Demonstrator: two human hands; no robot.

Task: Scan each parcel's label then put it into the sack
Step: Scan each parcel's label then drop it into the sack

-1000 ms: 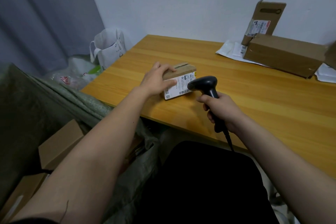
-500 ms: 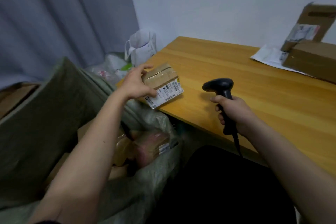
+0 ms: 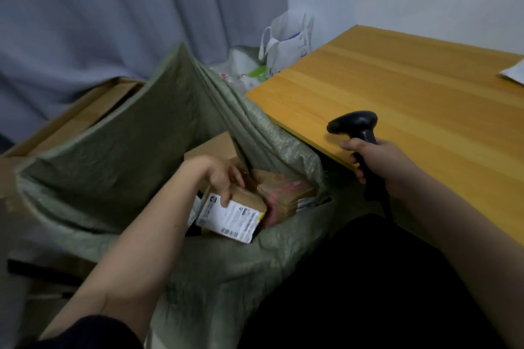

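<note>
My left hand (image 3: 219, 178) grips a small cardboard parcel (image 3: 243, 208) with a white label facing up, held low inside the open mouth of the green woven sack (image 3: 119, 150). Other parcels (image 3: 283, 193) lie in the sack beside it, one with pink print. My right hand (image 3: 380, 163) grips the handle of the black barcode scanner (image 3: 354, 123) over the near left corner of the wooden table (image 3: 411, 93), its head pointing left.
A white carrier bag (image 3: 286, 42) and plastic bags stand on the floor past the table's left end, before a grey curtain. Flat cardboard (image 3: 82, 113) lies behind the sack. A white paper edge (image 3: 514, 72) shows at far right on the table.
My left hand has carried the parcel off the table's edge, leftward and down into the sack. The view swung left with it. My right hand with the scanner stayed over the table.
</note>
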